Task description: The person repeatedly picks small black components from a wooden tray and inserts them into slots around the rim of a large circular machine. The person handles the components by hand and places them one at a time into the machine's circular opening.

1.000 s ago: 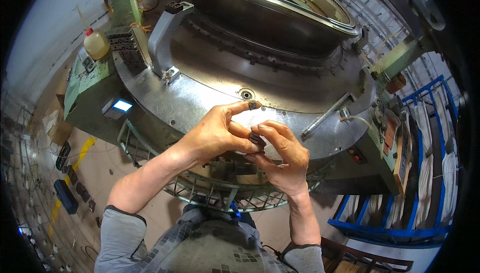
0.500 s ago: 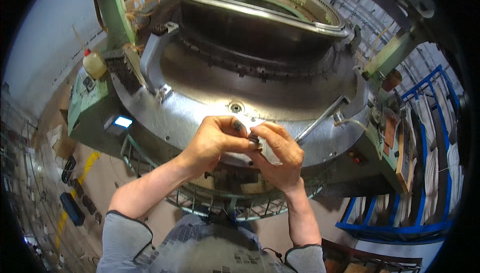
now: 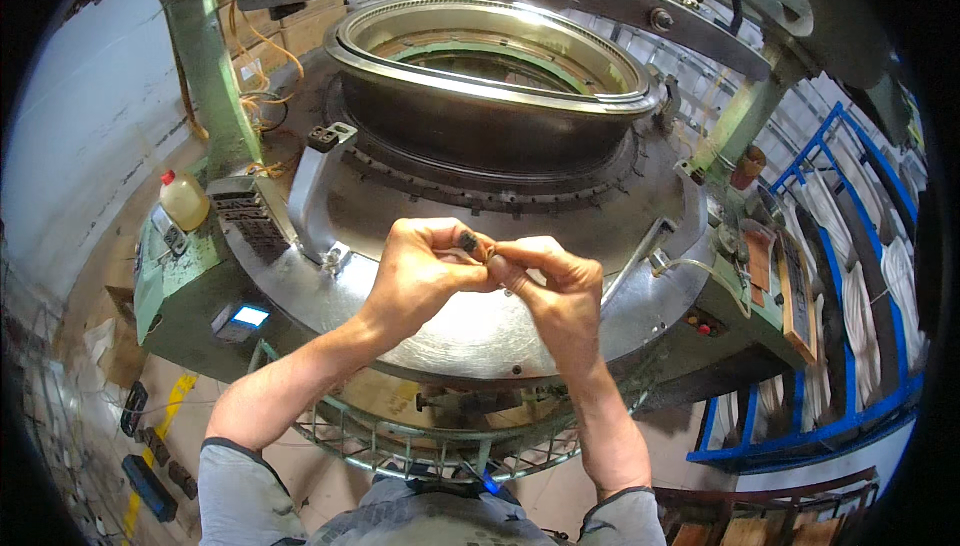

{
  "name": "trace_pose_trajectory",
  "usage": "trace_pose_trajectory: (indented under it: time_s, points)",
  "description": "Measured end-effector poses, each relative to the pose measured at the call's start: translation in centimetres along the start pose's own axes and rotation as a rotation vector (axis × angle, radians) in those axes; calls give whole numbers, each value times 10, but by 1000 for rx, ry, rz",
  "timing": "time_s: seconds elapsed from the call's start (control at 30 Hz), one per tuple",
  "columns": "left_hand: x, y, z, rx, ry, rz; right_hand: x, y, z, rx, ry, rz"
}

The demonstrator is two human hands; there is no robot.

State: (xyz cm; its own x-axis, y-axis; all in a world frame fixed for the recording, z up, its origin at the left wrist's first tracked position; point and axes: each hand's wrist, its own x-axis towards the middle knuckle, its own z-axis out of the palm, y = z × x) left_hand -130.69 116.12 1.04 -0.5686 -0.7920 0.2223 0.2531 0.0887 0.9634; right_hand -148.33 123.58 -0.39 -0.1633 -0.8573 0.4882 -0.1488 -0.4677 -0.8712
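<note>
My left hand and my right hand meet over the front of a round metal machine table, fingertips pinched together. A small dark piece shows at my left fingers, its kind too small to tell. Between the fingertips of both hands is a tiny brownish part, mostly covered by the fingers. Behind my hands stands a wide dark drum with a shiny toothed rim.
Green posts rise on both sides. A yellowish bottle with a red cap stands at left, above a small lit screen. A metal rod lies at right, near a blue rack with whitish cloth. A curved rail runs below.
The view has tilted up, showing more of the machine's top. My hands have turned and now pinch closer together; the ridged dark piece seen between them earlier is now largely hidden.
</note>
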Motion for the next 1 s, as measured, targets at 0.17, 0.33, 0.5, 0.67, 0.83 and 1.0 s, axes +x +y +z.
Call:
trace_pose_trajectory:
  time_s: [0.17,0.33,0.5,0.67,0.83,1.0]
  points:
    - [23,20,-20,21,-61,-56,36,-8,-6,165,-102,187]
    - [45,26,-29,-113,-126,-74,58,-11,-11,245,-119,279]
    - [56,16,-35,-160,-126,-101,66,-7,-12,287,-124,313]
    - [59,9,-35,-141,-119,-88,74,1,-9,167,-141,275]
    - [77,28,-37,84,-65,-58,100,-6,-7,122,-140,276]
    - [118,67,-48,123,-114,11,155,-27,-15,-11,-206,187]
